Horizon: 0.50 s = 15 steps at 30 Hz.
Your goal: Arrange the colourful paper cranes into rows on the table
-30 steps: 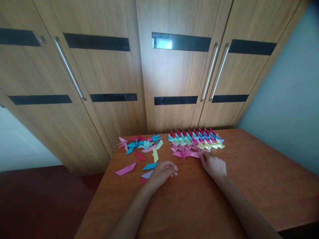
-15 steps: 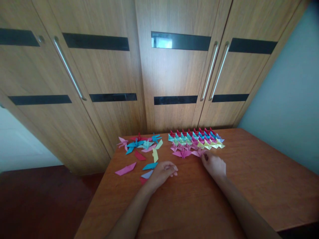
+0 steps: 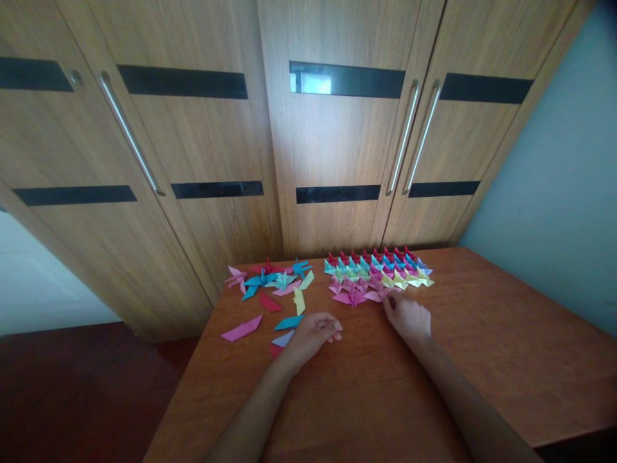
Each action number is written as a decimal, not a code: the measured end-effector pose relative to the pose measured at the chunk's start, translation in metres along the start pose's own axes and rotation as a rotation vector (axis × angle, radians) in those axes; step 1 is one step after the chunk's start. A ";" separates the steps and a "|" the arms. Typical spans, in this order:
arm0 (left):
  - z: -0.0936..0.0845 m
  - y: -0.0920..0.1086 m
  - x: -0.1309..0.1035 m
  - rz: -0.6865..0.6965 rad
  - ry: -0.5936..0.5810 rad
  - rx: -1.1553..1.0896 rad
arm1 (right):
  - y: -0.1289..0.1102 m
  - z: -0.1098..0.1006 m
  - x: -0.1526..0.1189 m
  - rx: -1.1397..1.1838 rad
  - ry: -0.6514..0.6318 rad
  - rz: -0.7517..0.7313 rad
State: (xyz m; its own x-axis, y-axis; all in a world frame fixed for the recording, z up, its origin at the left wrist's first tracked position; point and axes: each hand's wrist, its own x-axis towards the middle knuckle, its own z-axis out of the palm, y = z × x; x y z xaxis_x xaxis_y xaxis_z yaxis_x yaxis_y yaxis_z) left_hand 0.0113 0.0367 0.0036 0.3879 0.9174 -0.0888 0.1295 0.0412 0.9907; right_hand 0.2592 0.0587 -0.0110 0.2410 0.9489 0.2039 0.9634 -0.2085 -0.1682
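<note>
My right hand (image 3: pixel 409 316) pinches a light pink origami crane (image 3: pixel 373 296) at the front row of folded paper cranes. Beside that crane on its left stands a darker pink crane (image 3: pixel 351 296). Behind them, rows of paper cranes (image 3: pixel 378 260) in red, teal, blue, yellow and pink are packed closely together. My left hand (image 3: pixel 315 334) rests on the table with its fingers curled in, and I see nothing in it. Near its wrist lie a flat blue folded paper (image 3: pixel 288 323), a lavender one (image 3: pixel 283 339) and a red one (image 3: pixel 276 350), partly covered by the hand.
On the left of the wooden table (image 3: pixel 366 392) is a loose group of cranes, including a blue crane (image 3: pixel 260 280). Flat folded papers lie in front of them, among them a pink one (image 3: pixel 241 328) and a yellow one (image 3: pixel 299 301). A wooden wardrobe (image 3: pixel 332 141) stands behind the table.
My right hand has shifted slightly left, and the light pink crane has moved with it, closer to the darker pink crane. My left hand stays in place.
</note>
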 end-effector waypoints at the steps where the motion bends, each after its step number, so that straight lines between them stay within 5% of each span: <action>1: 0.000 0.000 0.000 0.002 -0.001 -0.002 | 0.000 0.000 0.000 0.002 -0.004 0.002; 15: 0.000 0.003 -0.001 0.010 0.010 -0.010 | -0.001 -0.004 -0.003 0.048 0.019 0.025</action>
State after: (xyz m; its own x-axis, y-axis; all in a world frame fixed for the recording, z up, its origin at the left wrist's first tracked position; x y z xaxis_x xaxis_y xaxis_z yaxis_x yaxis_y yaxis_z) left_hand 0.0110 0.0360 0.0065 0.3804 0.9215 -0.0780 0.1164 0.0360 0.9926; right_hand 0.2580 0.0557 -0.0079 0.2677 0.9388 0.2168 0.9504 -0.2203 -0.2197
